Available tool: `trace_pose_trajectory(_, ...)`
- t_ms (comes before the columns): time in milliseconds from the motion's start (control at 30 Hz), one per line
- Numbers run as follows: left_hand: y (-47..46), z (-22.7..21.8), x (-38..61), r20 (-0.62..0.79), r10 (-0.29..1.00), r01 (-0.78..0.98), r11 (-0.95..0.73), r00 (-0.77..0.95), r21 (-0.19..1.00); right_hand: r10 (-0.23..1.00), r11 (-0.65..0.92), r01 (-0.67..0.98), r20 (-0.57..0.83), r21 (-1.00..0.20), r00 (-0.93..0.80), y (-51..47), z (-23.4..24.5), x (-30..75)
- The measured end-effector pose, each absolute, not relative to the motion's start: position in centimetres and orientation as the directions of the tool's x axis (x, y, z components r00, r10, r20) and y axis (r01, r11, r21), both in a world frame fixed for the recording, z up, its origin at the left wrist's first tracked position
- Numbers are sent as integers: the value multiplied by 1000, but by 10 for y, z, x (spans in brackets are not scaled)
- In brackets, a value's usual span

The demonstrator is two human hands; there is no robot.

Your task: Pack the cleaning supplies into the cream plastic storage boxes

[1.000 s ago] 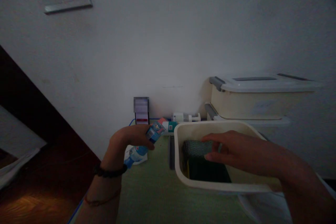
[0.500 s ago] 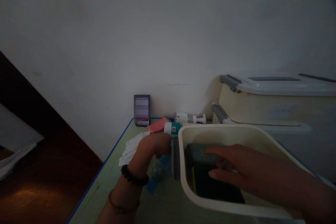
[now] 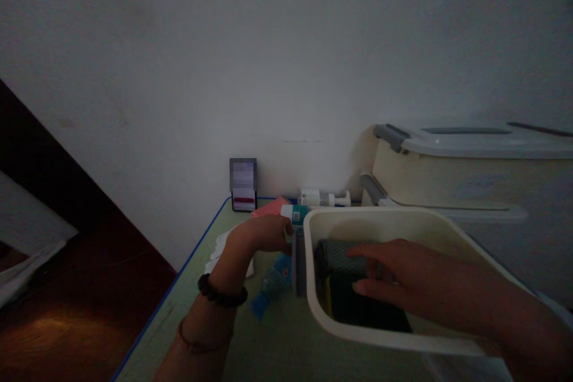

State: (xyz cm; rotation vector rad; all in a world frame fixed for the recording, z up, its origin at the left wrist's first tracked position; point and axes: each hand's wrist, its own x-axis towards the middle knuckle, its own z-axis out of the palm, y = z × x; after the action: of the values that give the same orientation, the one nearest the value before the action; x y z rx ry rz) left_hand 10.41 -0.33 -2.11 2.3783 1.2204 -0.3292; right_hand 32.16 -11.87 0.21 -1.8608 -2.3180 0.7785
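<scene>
My left hand (image 3: 257, 237) is curled by the left wall of a cream plastic bin (image 3: 385, 337), just under a white tube with a teal band (image 3: 293, 213). What its fingers close on is hidden. A blue water bottle (image 3: 272, 283) lies on the green table below that hand, untouched. My right hand (image 3: 394, 277) reaches into the bin with its fingers stretched flat. They rest on a grey mesh pouch (image 3: 335, 253) and a dark flat item (image 3: 358, 310) beneath it.
A small dark device (image 3: 243, 185) leans on the wall, with a red pack (image 3: 268, 209) and a lying pump bottle (image 3: 323, 197) near it. White gloves (image 3: 217, 250) lie left of my wrist. Stacked lidded storage boxes (image 3: 456, 173) stand at the right. The table's blue edge (image 3: 174, 292) drops to a wooden floor.
My left hand lowered the blue bottle onto the table and let it go, then moved up toward the teal-banded tube. My right hand stayed in the bin, shifting slightly.
</scene>
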Motion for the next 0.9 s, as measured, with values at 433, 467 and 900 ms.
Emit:
trace_pose_trajectory(433, -5, -20, 105, -370, 682, 776, -554, 631, 302, 933, 155, 892, -234, -425, -273, -120, 1, 326)
trace_pose_trajectory(467, -5, -20, 103, -371, 684, 778, -550, 628, 302, 932, 156, 890, -236, -428, -276, -119, 1, 326)
trace_pose_trajectory(900, 1, -24, 93, -380, 709, 804, -543, 594, 244, 915, 132, 894, -294, -429, -276, -118, -1, 323)
